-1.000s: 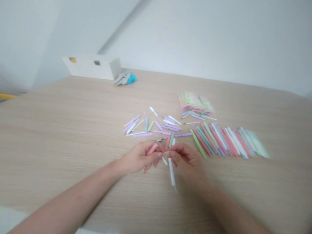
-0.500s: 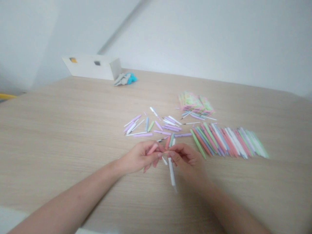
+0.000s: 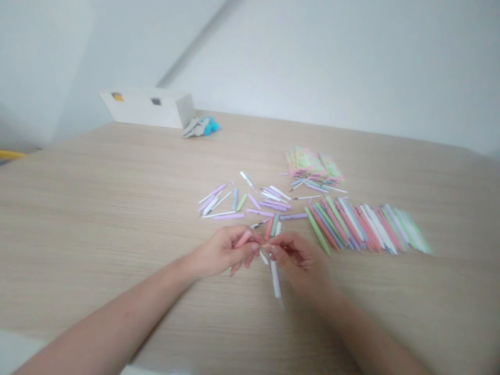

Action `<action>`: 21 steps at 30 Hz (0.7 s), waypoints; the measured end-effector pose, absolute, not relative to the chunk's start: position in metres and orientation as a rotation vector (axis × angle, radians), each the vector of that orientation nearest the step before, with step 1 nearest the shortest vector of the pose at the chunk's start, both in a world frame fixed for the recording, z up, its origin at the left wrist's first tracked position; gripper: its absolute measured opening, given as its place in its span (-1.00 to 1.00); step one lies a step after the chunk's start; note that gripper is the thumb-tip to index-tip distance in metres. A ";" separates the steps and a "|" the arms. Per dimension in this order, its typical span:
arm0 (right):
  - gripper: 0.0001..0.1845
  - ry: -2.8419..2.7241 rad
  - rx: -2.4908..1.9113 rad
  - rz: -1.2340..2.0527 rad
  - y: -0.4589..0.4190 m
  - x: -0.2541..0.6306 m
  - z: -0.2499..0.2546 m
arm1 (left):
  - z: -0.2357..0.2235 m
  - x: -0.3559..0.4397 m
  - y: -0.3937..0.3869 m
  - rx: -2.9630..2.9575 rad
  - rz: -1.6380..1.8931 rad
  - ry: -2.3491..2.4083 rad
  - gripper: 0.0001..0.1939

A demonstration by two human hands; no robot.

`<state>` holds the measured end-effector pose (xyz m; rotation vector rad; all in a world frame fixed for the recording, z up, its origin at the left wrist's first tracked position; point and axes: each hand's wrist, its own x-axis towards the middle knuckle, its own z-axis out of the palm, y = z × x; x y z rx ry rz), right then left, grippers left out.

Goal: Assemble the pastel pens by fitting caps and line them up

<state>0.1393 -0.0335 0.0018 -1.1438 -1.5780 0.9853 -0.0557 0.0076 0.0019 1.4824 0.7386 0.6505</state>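
Note:
My left hand (image 3: 236, 250) is closed, with a pink pen part (image 3: 244, 238) showing between its fingers. Opposite it, my right hand (image 3: 299, 255) pinches with thumb and index finger, its tips almost meeting those of my left hand. What lies between the fingertips is small and blurred. A white pen piece (image 3: 275, 278) extends below my right hand; whether it is held or rests on the table cannot be told. Just beyond the fingers lie a red pen part (image 3: 268, 228) and a grey-green one (image 3: 275, 224).
Loose purple, white and green pen parts (image 3: 273, 205) are scattered past my hands on the wooden table (image 3: 117, 208). A row of coloured pens (image 3: 367, 226) lies to the right. Behind stand stacked patterned packets (image 3: 308, 162). A white box (image 3: 144, 108) and crumpled gloves (image 3: 201, 126) sit at the back left.
Both hands stay at nearly the same spot, fingertips together. Only slight finger shifts show; the pens on the table have not moved.

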 end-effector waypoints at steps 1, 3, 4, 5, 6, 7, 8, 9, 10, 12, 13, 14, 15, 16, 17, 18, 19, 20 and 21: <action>-0.90 -1.577 -1.150 0.987 -0.034 0.139 0.002 | 0.002 -0.056 0.008 1.483 0.649 0.736 -0.73; -0.90 -1.577 -1.156 0.989 -0.034 0.139 0.003 | 0.001 -0.056 0.007 1.484 0.651 0.731 -0.73; -0.89 -1.576 -1.158 0.992 -0.034 0.139 0.003 | 0.001 -0.056 0.007 1.485 0.653 0.727 -0.73; -0.88 -1.576 -1.160 0.996 -0.034 0.139 0.003 | 0.001 -0.056 0.007 1.486 0.655 0.722 -0.72; -0.88 -1.578 -1.165 1.000 -0.034 0.139 0.003 | 0.000 -0.056 0.007 1.487 0.658 0.720 -0.72; -0.88 -1.579 -1.172 0.999 -0.034 0.139 0.003 | 0.000 -0.055 0.007 1.488 0.659 0.720 -0.72; -0.89 -1.580 -1.178 0.994 -0.033 0.139 0.003 | 0.000 -0.055 0.007 1.487 0.661 0.721 -0.72; -0.89 -1.579 -1.183 0.986 -0.033 0.139 0.002 | 0.000 -0.055 0.007 1.486 0.662 0.725 -0.72; -0.90 -1.579 -1.183 0.975 -0.033 0.139 0.002 | 0.000 -0.055 0.007 1.485 0.664 0.728 -0.71; -0.91 -1.594 -1.178 0.957 -0.033 0.139 0.002 | 0.002 -0.055 0.007 1.485 0.661 0.728 -0.71; -0.92 -1.616 -1.179 0.953 -0.033 0.139 0.003 | 0.002 -0.055 0.007 1.487 0.659 0.727 -0.71; -0.92 -1.644 -1.182 0.950 -0.033 0.139 0.003 | 0.003 -0.056 0.007 1.489 0.653 0.724 -0.71; -0.92 -1.671 -1.186 0.943 -0.033 0.139 0.003 | 0.004 -0.056 0.007 1.491 0.643 0.724 -0.72; -0.92 -1.692 -1.192 0.935 -0.033 0.139 0.003 | 0.004 -0.056 0.007 1.491 0.635 0.724 -0.72; -0.92 -1.703 -1.194 0.927 -0.033 0.139 0.003 | 0.004 -0.056 0.008 1.487 0.633 0.729 -0.72; -0.91 -1.707 -1.193 0.919 -0.033 0.138 0.002 | 0.004 -0.056 0.008 1.483 0.634 0.734 -0.72; -0.90 -1.708 -1.186 0.918 -0.032 0.138 0.001 | 0.004 -0.055 0.008 1.476 0.638 0.737 -0.72; -0.89 -1.712 -1.174 0.922 -0.032 0.137 0.000 | 0.003 -0.055 0.008 1.466 0.645 0.739 -0.73; -0.88 -1.721 -1.163 0.930 -0.032 0.137 -0.001 | 0.003 -0.054 0.008 1.457 0.652 0.739 -0.74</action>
